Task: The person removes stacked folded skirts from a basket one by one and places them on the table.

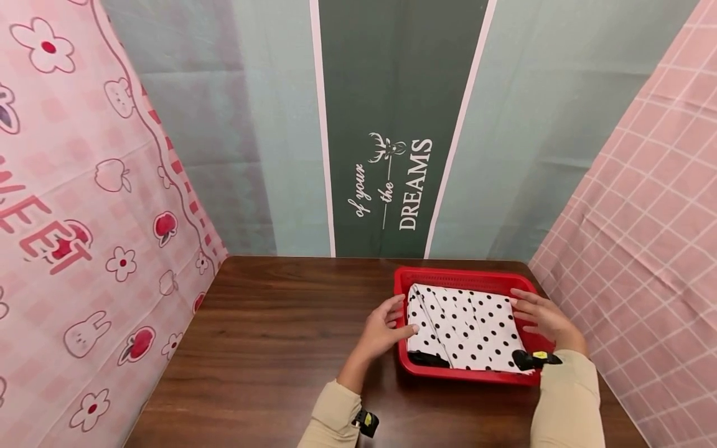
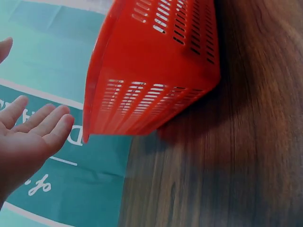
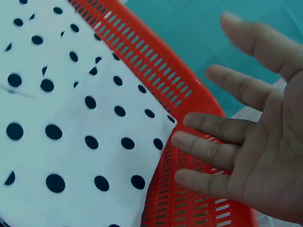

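Fingers (image 3: 208, 153) spread, left hand (image 1: 379, 334) and right hand (image 1: 551, 318) are at the red basket's (image 1: 465, 274) ends. I see dotted cloth (image 1: 467, 330) lengthwise inside, between them.

Beige sleeves (image 1: 567, 398), seemingly black wrist cameras (image 1: 366, 423)

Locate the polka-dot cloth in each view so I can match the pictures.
Head: polka-dot cloth right of centre, in the lower half, inside the red basket.
Left wrist: cloth cannot be made out; the basket's outer side shows at upper centre.
Right wrist: cloth fills much of the left half.
Shared landmark: the red basket, in all three views.
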The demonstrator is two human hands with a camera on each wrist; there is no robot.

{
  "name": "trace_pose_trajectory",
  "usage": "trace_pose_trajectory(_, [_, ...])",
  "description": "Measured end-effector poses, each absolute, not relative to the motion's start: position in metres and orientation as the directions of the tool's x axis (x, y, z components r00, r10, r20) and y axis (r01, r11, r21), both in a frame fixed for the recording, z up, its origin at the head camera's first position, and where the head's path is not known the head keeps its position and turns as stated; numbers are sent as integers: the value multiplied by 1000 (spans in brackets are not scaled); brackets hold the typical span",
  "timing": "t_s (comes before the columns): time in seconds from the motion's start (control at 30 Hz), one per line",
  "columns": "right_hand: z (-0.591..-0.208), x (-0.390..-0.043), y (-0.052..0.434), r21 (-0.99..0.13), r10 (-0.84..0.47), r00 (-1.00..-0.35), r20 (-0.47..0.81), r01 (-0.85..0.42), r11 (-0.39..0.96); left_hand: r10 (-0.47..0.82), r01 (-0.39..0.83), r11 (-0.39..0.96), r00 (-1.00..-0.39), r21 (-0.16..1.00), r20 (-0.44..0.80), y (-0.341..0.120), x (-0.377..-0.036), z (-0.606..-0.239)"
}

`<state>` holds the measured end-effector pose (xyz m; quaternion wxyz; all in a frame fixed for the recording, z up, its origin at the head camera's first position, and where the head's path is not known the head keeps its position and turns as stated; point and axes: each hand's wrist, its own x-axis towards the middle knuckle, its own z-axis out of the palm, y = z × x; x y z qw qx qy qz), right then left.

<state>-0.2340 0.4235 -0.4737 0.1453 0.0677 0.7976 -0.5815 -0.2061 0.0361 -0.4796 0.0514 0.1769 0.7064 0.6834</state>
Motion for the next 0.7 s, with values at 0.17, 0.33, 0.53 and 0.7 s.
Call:
trace_pose_trajectory(0.17, [-478, -237, 426, -862, -10, -928, -372, 342, 375, 326, 160, 34, -935, 987, 140, 54, -214, -484])
trace_pose_trajectory(0.33, [-488, -240, 426, -813, 40, -897, -441, 418, 405, 357, 144, 102, -929, 984, 99, 72, -215, -486])
trace_pose_trajectory(0.53, [-498, -238, 423, -801, 64, -884, -463, 448, 397, 360, 118, 194, -932, 974, 41, 91, -212, -492])
trace_pose_trajectory(0.7, [-506, -238, 420, -807, 54, -886, -460, 443, 390, 327, 65, 208, -945, 976, -6, 100, -211, -494])
